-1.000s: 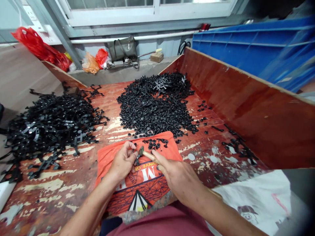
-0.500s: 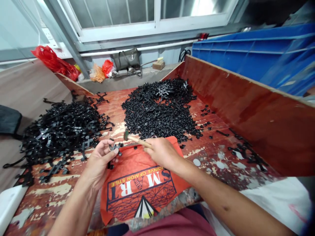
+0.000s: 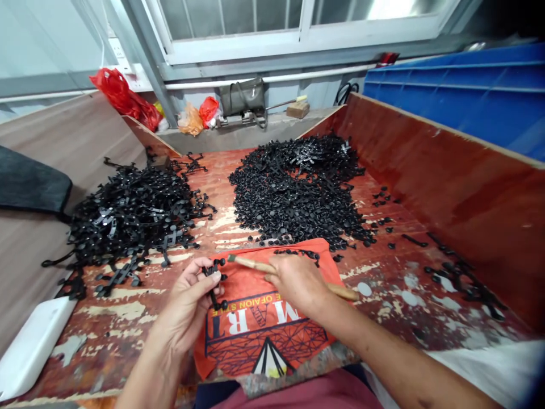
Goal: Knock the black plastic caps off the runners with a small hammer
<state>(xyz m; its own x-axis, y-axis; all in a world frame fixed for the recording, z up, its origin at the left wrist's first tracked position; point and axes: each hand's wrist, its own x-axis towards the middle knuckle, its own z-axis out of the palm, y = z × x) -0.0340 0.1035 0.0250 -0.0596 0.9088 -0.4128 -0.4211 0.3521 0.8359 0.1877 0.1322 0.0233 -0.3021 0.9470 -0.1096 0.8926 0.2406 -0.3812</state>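
My left hand (image 3: pixel 187 301) is closed on a black plastic sprue piece (image 3: pixel 214 279) with small round studs, held over the left edge of an orange printed cloth (image 3: pixel 259 329). My right hand (image 3: pixel 296 281) grips a small wooden-handled hammer (image 3: pixel 259 265); its head points left, close to the sprue. A few loose black studs (image 3: pixel 302 254) lie on the cloth's far edge.
A heap of small black studs (image 3: pixel 298 196) lies beyond the cloth, and a heap of black sprue frames (image 3: pixel 131 213) to the left. The worn red wooden table (image 3: pixel 383 272) has a raised board wall (image 3: pixel 447 182) on the right. Blue crates (image 3: pixel 468 91) stand behind it; a white object (image 3: pixel 32 346) lies near left.
My left hand has come back over the cloth with a sprue piece. The hammer has dropped from a raised position to lie low beside the piece. The camera view has shifted.
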